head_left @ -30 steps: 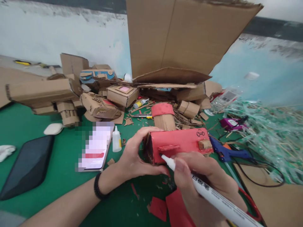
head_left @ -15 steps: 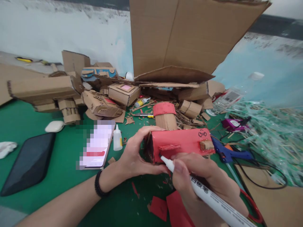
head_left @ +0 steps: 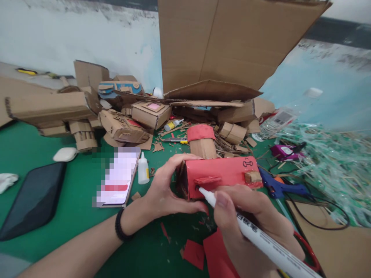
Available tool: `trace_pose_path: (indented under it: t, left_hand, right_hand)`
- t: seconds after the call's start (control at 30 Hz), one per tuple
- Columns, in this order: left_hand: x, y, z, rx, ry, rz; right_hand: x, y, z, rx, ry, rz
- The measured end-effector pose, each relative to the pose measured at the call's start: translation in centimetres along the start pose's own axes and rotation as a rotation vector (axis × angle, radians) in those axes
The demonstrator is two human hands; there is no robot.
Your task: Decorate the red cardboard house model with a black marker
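A cardboard box covered in red paper (head_left: 223,168) lies before me, with a bone-like black outline drawn at its upper right and a small brown cardboard block (head_left: 252,177) stuck on below it. My left hand (head_left: 166,185) grips its left end, thumb along the near side and fingers over the far edge. In my right hand (head_left: 249,220) is a white marker (head_left: 257,237), held like a pen. Its tip meets the red surface by a short dark curved mark, just under a raised red strip (head_left: 207,180). Behind the box stands a cardboard piece with a red cap (head_left: 201,133).
Left of my hand lie a phone (head_left: 118,177), a glue bottle (head_left: 143,170) and a black tablet-like slab (head_left: 34,200). To the right are a blue glue gun (head_left: 281,185) and clear plastic wrapping (head_left: 333,162). Cardboard models and scraps line the back; red paper (head_left: 194,254) lies in front.
The marker tip has shifted slightly right, and a short curved black line now shows beside it. My left hand keeps its hold on the box.
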State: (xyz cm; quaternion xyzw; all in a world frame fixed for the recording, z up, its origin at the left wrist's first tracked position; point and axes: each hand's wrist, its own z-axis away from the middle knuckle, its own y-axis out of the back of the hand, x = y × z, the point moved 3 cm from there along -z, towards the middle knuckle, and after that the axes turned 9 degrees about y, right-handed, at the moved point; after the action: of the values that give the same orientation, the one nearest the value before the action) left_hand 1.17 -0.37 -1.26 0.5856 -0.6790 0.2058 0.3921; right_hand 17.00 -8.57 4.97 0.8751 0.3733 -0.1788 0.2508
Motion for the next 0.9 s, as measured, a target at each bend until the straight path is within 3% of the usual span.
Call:
trace_pose_path:
  t: [0.33, 0.47, 0.9]
  left_hand:
    - [-0.2, 0.1, 0.1, -0.022, 0.086, 0.023]
    - [-0.2, 0.2, 0.2, -0.021, 0.080, -0.008]
    - [-0.3, 0.2, -0.1, -0.034, 0.035, -0.011]
  right_hand:
    - [1.0, 0.5, -0.2, -0.028, 0.063, -0.067]
    - [1.7, 0.6, -0.3, 0.081, 0.076, -0.026]
    - [1.5, 0.9, -0.8, 0.030, 0.142, -0.036]
